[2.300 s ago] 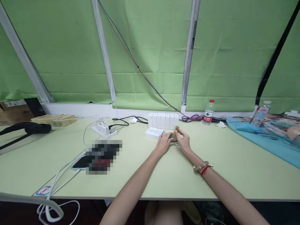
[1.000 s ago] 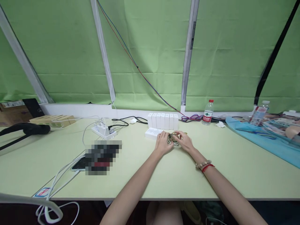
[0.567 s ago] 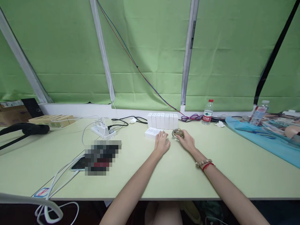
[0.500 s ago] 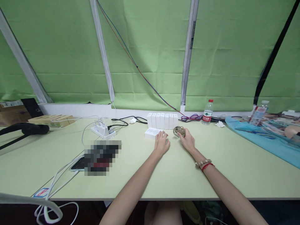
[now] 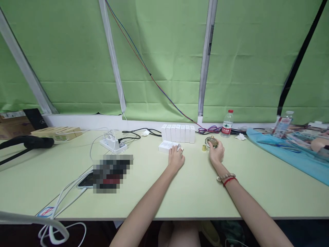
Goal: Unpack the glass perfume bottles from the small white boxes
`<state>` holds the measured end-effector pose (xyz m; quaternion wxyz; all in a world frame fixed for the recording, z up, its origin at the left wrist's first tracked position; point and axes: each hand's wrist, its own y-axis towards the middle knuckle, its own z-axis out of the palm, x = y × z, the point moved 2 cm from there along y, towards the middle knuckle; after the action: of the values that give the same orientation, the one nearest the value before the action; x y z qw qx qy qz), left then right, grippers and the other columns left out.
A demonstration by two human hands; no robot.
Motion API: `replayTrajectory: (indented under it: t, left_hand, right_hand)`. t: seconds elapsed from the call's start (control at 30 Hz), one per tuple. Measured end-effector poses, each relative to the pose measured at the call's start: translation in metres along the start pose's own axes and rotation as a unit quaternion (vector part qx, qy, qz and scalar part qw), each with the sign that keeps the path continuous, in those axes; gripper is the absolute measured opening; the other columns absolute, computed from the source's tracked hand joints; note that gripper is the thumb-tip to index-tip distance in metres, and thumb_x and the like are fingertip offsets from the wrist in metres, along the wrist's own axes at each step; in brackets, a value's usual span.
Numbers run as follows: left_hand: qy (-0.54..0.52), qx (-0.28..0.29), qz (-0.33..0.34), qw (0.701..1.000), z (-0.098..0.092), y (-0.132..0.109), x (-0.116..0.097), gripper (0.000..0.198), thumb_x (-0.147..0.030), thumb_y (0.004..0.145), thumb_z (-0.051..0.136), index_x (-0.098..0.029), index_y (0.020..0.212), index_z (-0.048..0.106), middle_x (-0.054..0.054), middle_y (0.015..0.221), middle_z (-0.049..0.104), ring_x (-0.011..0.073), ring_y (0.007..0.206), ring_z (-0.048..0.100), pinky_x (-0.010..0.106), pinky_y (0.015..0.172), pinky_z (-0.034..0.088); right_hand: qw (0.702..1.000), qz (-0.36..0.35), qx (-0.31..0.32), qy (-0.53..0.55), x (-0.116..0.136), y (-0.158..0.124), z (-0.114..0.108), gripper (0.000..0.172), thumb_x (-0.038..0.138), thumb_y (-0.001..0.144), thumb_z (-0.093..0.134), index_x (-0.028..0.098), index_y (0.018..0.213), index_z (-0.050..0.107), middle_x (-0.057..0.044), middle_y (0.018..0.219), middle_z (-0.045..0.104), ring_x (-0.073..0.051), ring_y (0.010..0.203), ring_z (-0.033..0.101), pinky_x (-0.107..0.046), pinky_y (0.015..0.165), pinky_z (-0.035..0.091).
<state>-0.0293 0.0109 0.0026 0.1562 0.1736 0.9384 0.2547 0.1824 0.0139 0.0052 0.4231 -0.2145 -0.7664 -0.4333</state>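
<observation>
My left hand (image 5: 176,157) lies at the right end of a flat white box (image 5: 165,146), with its fingers bent over that end. A small pale bit shows by its fingertips, too small to name. Farther right, my right hand (image 5: 217,152) is closed on a round, shiny, brownish-gold object (image 5: 211,141) with a clear rim; its exact kind cannot be made out. Just left of this object, a small yellow cylinder (image 5: 204,148) stands on the table. Behind the flat box is a row of several upright white boxes (image 5: 178,133).
A red-capped water bottle (image 5: 227,124) and a crumpled tissue (image 5: 241,137) are at the back right. Blue plastic sheeting (image 5: 277,151) covers the right side. Leftward are a power strip (image 5: 114,145), white cables (image 5: 60,195) and a phone (image 5: 86,180).
My right hand has moved right with the round object, away from the left hand. The small yellow cylinder now shows beside it. My left hand has barely shifted.
</observation>
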Motion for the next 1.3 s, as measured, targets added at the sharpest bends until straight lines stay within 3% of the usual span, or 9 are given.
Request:
replayTrajectory:
  t: [0.1, 0.27, 0.47, 0.8, 0.97, 1.03, 1.13, 1.23, 1.3]
  left_hand:
    - [0.012, 0.0, 0.007, 1.0, 0.0, 0.0, 0.0, 0.025, -0.017, 0.075, 0.045, -0.019, 0.097, 0.057, 0.011, 0.112, 0.052, 0.0254, 0.112, 0.042, 0.043, 0.098, 0.031]
    - [0.012, 0.006, 0.023, 1.0, -0.001, 0.0, 0.0, 0.027, -0.017, 0.073, 0.047, -0.021, 0.098, 0.056, 0.01, 0.114, 0.052, 0.0264, 0.113, 0.041, 0.045, 0.096, 0.032]
    - [0.032, 0.02, 0.041, 0.998, -0.007, 0.002, -0.005, 0.022, -0.017, 0.078, 0.04, -0.019, 0.093, 0.056, 0.011, 0.1, 0.055, 0.0251, 0.097, 0.048, 0.041, 0.085, 0.036]
    - [0.027, 0.009, 0.077, 0.997, -0.01, 0.0, -0.018, 0.02, -0.018, 0.081, 0.039, -0.021, 0.094, 0.055, 0.008, 0.097, 0.055, 0.023, 0.096, 0.047, 0.038, 0.085, 0.036]
    - [-0.004, -0.016, -0.005, 1.0, -0.005, -0.001, -0.011, 0.032, -0.027, 0.074, 0.052, -0.022, 0.106, 0.05, 0.009, 0.112, 0.051, 0.0282, 0.111, 0.041, 0.044, 0.094, 0.032]
    - [-0.007, -0.022, -0.05, 0.998, -0.002, -0.001, -0.006, 0.036, -0.032, 0.073, 0.055, -0.022, 0.107, 0.05, 0.01, 0.118, 0.049, 0.0324, 0.119, 0.034, 0.049, 0.1, 0.026]
    - [-0.002, -0.017, -0.059, 0.998, 0.0, -0.001, -0.002, 0.033, -0.032, 0.078, 0.049, -0.019, 0.108, 0.052, 0.012, 0.12, 0.049, 0.0344, 0.122, 0.033, 0.053, 0.103, 0.02]
    - [0.015, -0.013, -0.032, 0.999, 0.001, 0.0, -0.002, 0.03, -0.026, 0.082, 0.04, -0.019, 0.108, 0.053, 0.012, 0.12, 0.05, 0.0318, 0.121, 0.036, 0.051, 0.102, 0.022]
    - [0.026, -0.009, -0.021, 0.999, 0.001, -0.001, -0.002, 0.029, -0.024, 0.083, 0.038, -0.019, 0.108, 0.053, 0.011, 0.12, 0.05, 0.0302, 0.12, 0.037, 0.05, 0.102, 0.024]
  right_hand:
    - [1.0, 0.022, -0.004, -0.009, -0.005, 0.003, 0.0, 0.048, 0.044, 0.075, 0.05, 0.019, 0.116, 0.054, -0.012, 0.112, 0.059, -0.027, 0.102, 0.049, -0.032, 0.078, 0.036]
    - [0.996, 0.066, 0.043, -0.034, -0.017, 0.007, 0.005, 0.045, 0.043, 0.074, 0.052, 0.02, 0.112, 0.056, -0.012, 0.103, 0.061, -0.026, 0.094, 0.053, -0.034, 0.074, 0.038]
    - [0.993, 0.029, 0.096, -0.053, -0.019, 0.007, 0.01, 0.041, 0.037, 0.077, 0.047, 0.019, 0.113, 0.056, -0.011, 0.102, 0.06, -0.025, 0.096, 0.053, -0.034, 0.078, 0.038]
    - [0.998, 0.05, 0.026, -0.02, -0.026, 0.008, 0.01, 0.045, 0.022, 0.074, 0.041, 0.02, 0.118, 0.047, -0.011, 0.112, 0.051, -0.021, 0.091, 0.055, -0.032, 0.076, 0.039]
    - [0.998, -0.057, 0.007, 0.003, -0.007, 0.002, 0.007, 0.035, 0.022, 0.072, 0.044, 0.016, 0.106, 0.052, -0.012, 0.105, 0.052, -0.023, 0.098, 0.049, -0.034, 0.085, 0.037]
    - [0.992, -0.113, 0.053, 0.029, 0.003, -0.005, 0.01, 0.027, 0.022, 0.074, 0.042, 0.016, 0.097, 0.054, -0.01, 0.099, 0.053, -0.02, 0.089, 0.051, -0.033, 0.082, 0.039]
    - [0.961, -0.196, 0.186, 0.051, 0.018, -0.024, 0.019, 0.017, 0.024, 0.075, 0.045, 0.019, 0.087, 0.057, -0.007, 0.097, 0.054, -0.017, 0.079, 0.052, -0.03, 0.074, 0.041]
    - [0.9, -0.292, 0.32, 0.056, 0.031, -0.047, 0.029, 0.015, 0.025, 0.078, 0.046, 0.021, 0.083, 0.059, -0.004, 0.09, 0.058, -0.017, 0.083, 0.052, -0.03, 0.078, 0.04]
    - [0.867, -0.328, 0.373, 0.052, 0.036, -0.057, 0.032, 0.017, 0.024, 0.08, 0.044, 0.021, 0.084, 0.06, -0.002, 0.088, 0.062, -0.017, 0.087, 0.051, -0.03, 0.081, 0.039]
